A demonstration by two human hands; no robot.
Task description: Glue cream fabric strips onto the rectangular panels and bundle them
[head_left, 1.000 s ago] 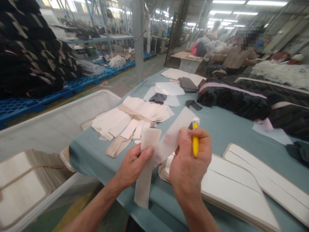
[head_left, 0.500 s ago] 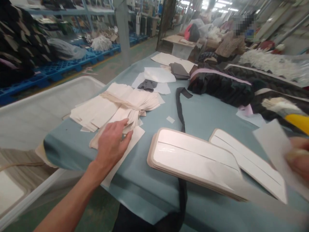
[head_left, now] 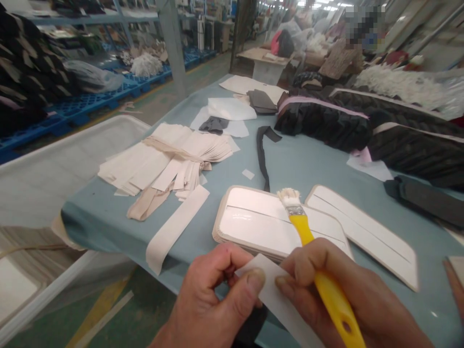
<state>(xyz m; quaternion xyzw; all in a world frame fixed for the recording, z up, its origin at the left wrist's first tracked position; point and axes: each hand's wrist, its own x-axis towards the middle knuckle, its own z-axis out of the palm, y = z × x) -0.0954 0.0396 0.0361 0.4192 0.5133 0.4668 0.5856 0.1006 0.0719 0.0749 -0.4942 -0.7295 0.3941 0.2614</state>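
My left hand (head_left: 213,299) pinches the end of a white paper strip (head_left: 279,302) between thumb and fingers, low in the view. My right hand (head_left: 348,299) pinches the same strip from the right and also grips a yellow-handled brush (head_left: 315,253), its pale bristles pointing up over a stack of white rounded panels (head_left: 253,222). A cream fabric strip (head_left: 174,227) lies on the table's near-left edge, one end hanging over.
A blue-grey table (head_left: 308,164) carries a fanned pile of cream strips (head_left: 163,157), a second panel stack (head_left: 366,229), a thin black strip (head_left: 261,154) and black fabric bundles (head_left: 326,123). A white bin (head_left: 54,169) stands left. Another person is far back.
My left hand has come back from the cream strip on the table to the white paper strip. My right hand moved in from the right edge, the brush now upright over the panels.
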